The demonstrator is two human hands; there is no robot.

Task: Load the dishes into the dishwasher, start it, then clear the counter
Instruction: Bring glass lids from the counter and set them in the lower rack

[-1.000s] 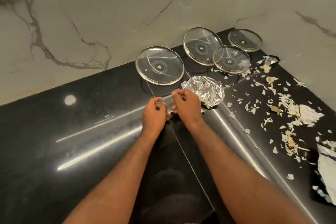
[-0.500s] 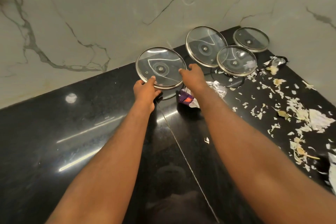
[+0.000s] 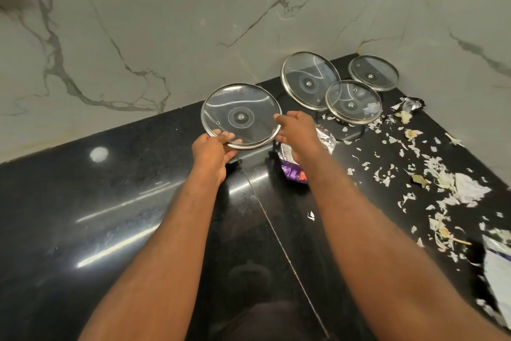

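1. Glass lid point(image 3: 240, 108), steel-rimmed, is just left of foil wrapper point(image 3: 326, 141), held by both hands, tilted twd camera; can't tell if it's clear of black counter point(image 3: 138, 202)
2. L hand point(image 3: 210, 152): fingers curled round near-left rim, forearm stretched fwd, left of wrapper
3. R hand point(image 3: 297, 130): fingertips pinch right rim, wrist over wrapper, arm extended
4. 3 more lids beyond wrapper: big point(image 3: 309, 80), mid point(image 3: 352, 101), small point(image 3: 373, 72)
5. Peel scraps point(image 3: 442, 183) scattered right of wrapper
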